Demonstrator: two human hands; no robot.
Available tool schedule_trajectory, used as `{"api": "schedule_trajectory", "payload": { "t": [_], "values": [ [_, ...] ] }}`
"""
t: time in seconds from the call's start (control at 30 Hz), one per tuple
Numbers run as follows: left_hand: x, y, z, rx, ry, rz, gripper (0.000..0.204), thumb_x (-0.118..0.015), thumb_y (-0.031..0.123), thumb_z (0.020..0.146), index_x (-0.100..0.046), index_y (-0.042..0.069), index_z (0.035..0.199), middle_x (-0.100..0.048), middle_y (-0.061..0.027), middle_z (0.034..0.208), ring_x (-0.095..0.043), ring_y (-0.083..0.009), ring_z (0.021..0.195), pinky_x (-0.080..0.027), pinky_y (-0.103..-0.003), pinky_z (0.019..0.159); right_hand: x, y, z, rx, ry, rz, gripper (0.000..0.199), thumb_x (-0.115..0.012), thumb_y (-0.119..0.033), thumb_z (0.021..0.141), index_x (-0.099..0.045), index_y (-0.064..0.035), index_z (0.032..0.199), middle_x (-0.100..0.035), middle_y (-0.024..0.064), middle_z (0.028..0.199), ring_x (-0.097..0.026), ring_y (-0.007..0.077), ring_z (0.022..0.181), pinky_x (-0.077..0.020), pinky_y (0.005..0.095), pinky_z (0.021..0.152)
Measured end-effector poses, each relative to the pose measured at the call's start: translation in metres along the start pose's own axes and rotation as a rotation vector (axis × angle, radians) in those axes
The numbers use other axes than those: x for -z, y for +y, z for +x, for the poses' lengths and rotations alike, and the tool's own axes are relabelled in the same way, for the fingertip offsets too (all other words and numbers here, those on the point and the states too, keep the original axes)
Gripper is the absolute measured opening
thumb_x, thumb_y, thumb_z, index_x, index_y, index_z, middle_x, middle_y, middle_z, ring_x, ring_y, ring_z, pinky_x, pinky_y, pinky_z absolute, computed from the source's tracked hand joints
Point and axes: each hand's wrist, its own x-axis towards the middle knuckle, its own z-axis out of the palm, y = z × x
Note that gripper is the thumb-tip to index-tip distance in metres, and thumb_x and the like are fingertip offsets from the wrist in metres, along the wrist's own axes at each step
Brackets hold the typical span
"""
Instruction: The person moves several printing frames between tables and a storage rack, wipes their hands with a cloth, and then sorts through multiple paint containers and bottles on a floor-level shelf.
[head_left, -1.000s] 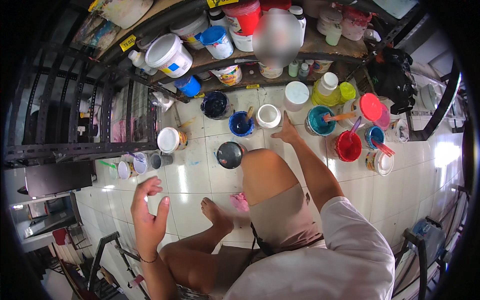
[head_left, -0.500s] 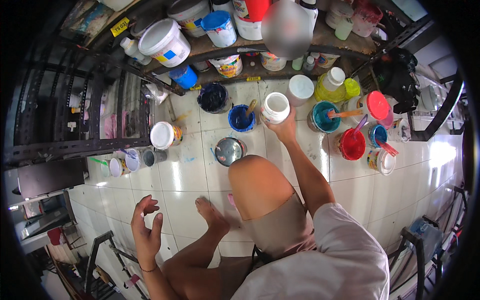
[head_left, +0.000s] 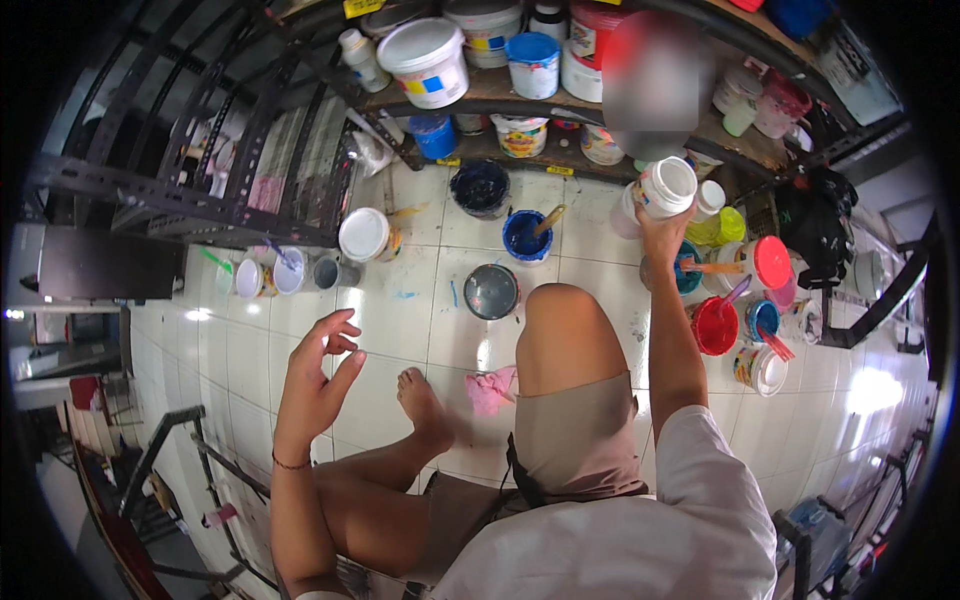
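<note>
My right hand (head_left: pixel 664 235) is closed around a white plastic jar (head_left: pixel 662 190), lifted in front of the shelf with its round top facing up. Just below it on the right stand a teal paint bucket (head_left: pixel 687 268) and a red paint bucket (head_left: pixel 713 326), each with a stirring tool in it. My left hand (head_left: pixel 318 385) is raised over the tiles with loosely bent fingers apart, holding nothing. Between the hands stand a blue paint bucket (head_left: pixel 522 240) with a wooden-handled tool, a dark navy bucket (head_left: pixel 480 190) and a round grey-topped can (head_left: pixel 491 292).
A pink cloth (head_left: pixel 490 391) lies on the tiles by my foot. Ahead, a shelf (head_left: pixel 500 103) carries several tubs. Small pots (head_left: pixel 290 268) and a white-lidded tub (head_left: pixel 364 235) stand at left. A red-lidded tub (head_left: pixel 771 262) and a black bag (head_left: pixel 822 225) are at right.
My right hand has carried the white jar to the right and farther up toward the shelf. The view has shifted, and more of the pink cloth shows. My left hand stays empty.
</note>
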Motion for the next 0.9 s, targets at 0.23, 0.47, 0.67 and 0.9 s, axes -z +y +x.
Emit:
{"api": "schedule_trajectory", "payload": {
  "t": [0.23,0.47,0.67,0.9],
  "values": [
    [-0.002,-0.024,-0.003,0.086,-0.09,0.012,0.042,-0.064,0.008,0.087,-0.05,0.001,0.126,-0.06,-0.01,0.102,-0.059,-0.0151,0.081,-0.049,-0.029,0.077,0.009,0.002,-0.006,-0.116,-0.115,-0.04,0.125,-0.088,-0.028,0.061,-0.001,0.0063,0.144,-0.023,0.0265,0.144,-0.029,0.0368,0.135,-0.0227,0.0405,0.113],
    [-0.022,-0.041,0.014,0.053,-0.208,0.044,0.036,-0.063,0.013,0.089,-0.052,0.001,0.121,-0.06,-0.0105,0.095,-0.061,-0.0168,0.077,-0.05,-0.029,0.071,0.045,0.019,-0.016,-0.186,-0.121,0.12,0.121,-0.087,-0.028,0.065,-0.002,0.0037,0.145,-0.023,0.0251,0.145,-0.034,0.0355,0.133,-0.0345,0.0416,0.107],
    [-0.063,-0.133,0.06,0.317,-0.542,-0.012,0.038,-0.053,0.031,0.095,-0.053,0.002,0.119,-0.062,-0.0069,0.095,-0.06,-0.0155,0.08,-0.049,-0.029,0.073,0.088,-0.132,-0.029,-0.226,-0.272,0.623,0.058,-0.06,-0.014,0.09,-0.03,0.0035,0.137,-0.051,0.017,0.123,-0.058,0.0208,0.101,-0.0471,0.0317,0.082],
    [-0.202,-0.227,0.085,0.779,-0.11,-0.939,0.087,-0.028,0.073,0.088,-0.036,0.005,0.141,-0.039,-0.0176,0.141,-0.05,-0.0362,0.119,-0.042,-0.046,0.098,0.027,-0.197,-0.023,-0.129,-0.786,0.633,0.046,-0.055,-0.02,0.093,-0.041,0.0024,0.132,-0.056,0.0136,0.117,-0.061,0.0168,0.089,-0.0476,0.0281,0.075]
  ]
}}
